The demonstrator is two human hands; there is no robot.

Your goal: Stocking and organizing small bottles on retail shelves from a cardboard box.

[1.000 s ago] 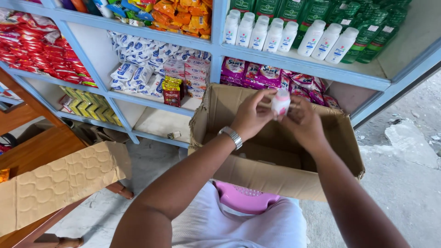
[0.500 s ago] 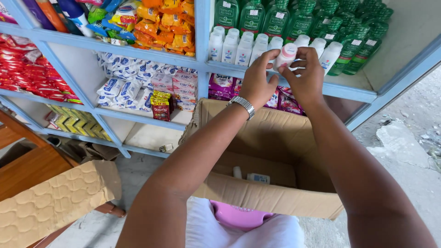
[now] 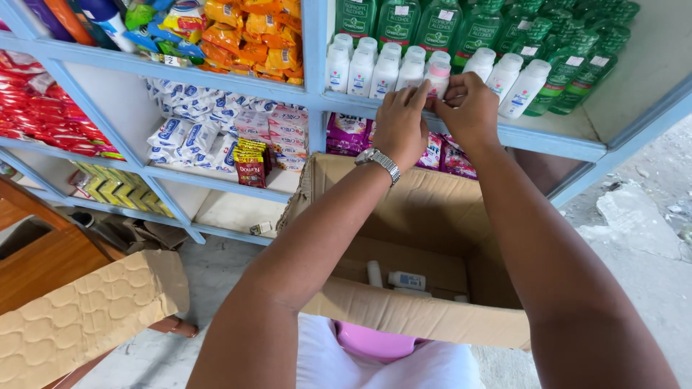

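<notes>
A: What is changed against the earlier views?

B: The small white bottle with a pink cap [image 3: 437, 78] is now brought to the blue shelf [image 3: 555, 140] at the upper centre of the frame; half a second ago it was held up in front of the row, and a second ago low over the cardboard box [image 3: 404, 313].

A: How is it gripped?

B: It is pinched from both sides: the left hand [image 3: 401, 122] is closed on its left flank, the right hand [image 3: 472, 108] on its right. Whether its base is already set on the board cannot be told, as it is hidden by the fingers.

A: And around it?

B: It is placed within the row of white bottles [image 3: 375, 68], with green bottles [image 3: 432, 25] ranked behind. More white bottles [image 3: 405, 279] are seen at the box bottom, so stock is judged to remain.
</notes>
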